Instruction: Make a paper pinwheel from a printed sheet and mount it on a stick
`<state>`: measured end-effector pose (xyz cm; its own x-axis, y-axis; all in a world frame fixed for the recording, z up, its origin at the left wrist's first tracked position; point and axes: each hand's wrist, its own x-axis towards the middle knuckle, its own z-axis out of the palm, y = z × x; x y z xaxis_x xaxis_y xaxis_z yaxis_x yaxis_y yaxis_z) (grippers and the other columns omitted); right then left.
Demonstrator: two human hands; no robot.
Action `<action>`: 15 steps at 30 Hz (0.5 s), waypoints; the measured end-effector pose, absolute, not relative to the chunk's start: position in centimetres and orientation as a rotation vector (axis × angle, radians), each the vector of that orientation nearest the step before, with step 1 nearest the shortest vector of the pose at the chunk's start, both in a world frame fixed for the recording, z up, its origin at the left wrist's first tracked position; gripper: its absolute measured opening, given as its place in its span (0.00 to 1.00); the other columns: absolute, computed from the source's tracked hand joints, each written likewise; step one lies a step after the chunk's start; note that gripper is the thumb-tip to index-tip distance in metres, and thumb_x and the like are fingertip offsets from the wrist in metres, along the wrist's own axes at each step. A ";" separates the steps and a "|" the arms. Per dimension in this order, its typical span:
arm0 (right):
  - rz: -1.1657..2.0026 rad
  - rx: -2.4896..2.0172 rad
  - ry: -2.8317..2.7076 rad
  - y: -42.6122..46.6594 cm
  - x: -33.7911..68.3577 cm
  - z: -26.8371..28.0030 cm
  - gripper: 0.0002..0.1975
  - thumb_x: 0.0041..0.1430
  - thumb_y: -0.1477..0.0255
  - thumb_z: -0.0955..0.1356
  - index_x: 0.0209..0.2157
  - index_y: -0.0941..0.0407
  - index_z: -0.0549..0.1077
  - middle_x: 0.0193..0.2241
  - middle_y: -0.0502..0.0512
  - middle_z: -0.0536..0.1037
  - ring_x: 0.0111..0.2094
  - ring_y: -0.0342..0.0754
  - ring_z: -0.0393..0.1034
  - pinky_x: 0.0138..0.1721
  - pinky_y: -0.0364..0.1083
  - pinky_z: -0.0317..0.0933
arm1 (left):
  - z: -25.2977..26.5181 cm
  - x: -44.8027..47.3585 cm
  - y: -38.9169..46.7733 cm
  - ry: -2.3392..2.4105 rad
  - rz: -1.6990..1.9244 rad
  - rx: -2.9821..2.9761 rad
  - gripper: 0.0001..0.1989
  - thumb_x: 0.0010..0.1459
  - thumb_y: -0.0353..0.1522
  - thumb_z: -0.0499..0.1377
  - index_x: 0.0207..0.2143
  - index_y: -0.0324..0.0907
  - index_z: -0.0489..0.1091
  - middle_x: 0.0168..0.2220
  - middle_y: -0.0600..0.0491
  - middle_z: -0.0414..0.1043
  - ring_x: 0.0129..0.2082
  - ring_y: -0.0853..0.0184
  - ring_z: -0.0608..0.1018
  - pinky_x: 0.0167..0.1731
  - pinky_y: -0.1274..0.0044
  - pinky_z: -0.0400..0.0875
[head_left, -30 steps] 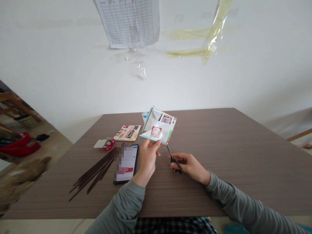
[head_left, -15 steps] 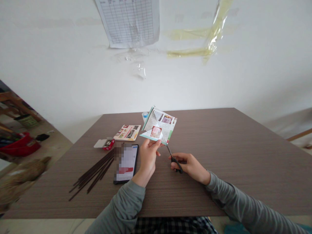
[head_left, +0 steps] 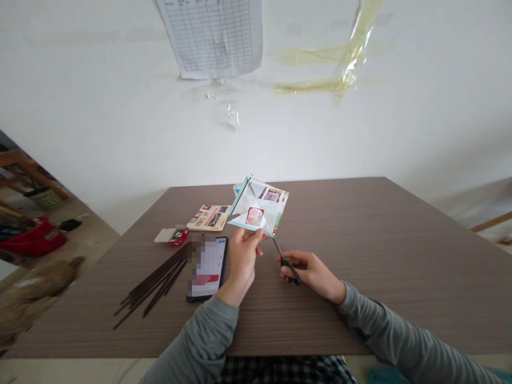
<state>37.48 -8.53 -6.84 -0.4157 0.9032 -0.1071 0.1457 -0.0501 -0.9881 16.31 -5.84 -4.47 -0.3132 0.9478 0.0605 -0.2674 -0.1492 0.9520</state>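
My left hand (head_left: pixel 245 253) pinches the near edge of a printed sheet of paper (head_left: pixel 272 210), with the thumb on top. The sheet is held up above the table and has a cut in its left part, with pictures and a green border on it. In my right hand (head_left: pixel 310 271) are black-handled scissors (head_left: pixel 276 242), fingers in the loops. Their long metal blades run up and left across the paper, and the tip reaches its far left corner. How far the blades are apart is hard to make out.
On the brown table (head_left: pixel 360 229), left of the hands, lie a phone (head_left: pixel 210 272), several dark thin sticks (head_left: pixel 156 277), a small open red box (head_left: pixel 178 236) and a folded printed paper (head_left: pixel 210 217). A blue-and-white item (head_left: pixel 237 189) is partly hidden behind the sheet. A white wall (head_left: pixel 320 138) stands behind.
The paper has shifted slightly left, covering more of the blue-and-white item. Both hands keep their holds and have hardly moved.
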 end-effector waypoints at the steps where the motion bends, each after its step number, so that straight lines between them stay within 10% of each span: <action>1: 1.529 -1.137 -1.599 -8.5 37.5 -6.8 0.40 0.50 0.33 0.89 0.50 0.50 0.92 0.38 0.63 0.93 0.42 0.68 0.88 0.49 0.61 0.82 | -4.4 16.3 -5.9 1.143 1.635 0.900 0.26 0.47 0.45 0.86 0.43 0.43 0.87 0.46 0.40 0.98 0.35 0.51 0.96 0.20 0.81 0.60; 15: 1.540 -1.066 -1.577 -8.3 37.6 -7.7 0.40 0.53 0.36 0.89 0.52 0.52 0.91 0.35 0.57 0.90 0.36 0.57 0.81 0.46 0.56 0.78 | -4.3 16.2 -6.0 1.167 1.612 0.889 0.28 0.46 0.46 0.88 0.44 0.43 0.87 0.48 0.38 0.97 0.40 0.48 0.97 0.22 0.81 0.61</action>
<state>37.60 -8.29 -7.68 -0.4339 0.8980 -0.0734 0.0944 -0.0357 -0.9949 16.23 -5.95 -4.28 -0.3101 0.9500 0.0352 -0.2636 -0.1215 0.9570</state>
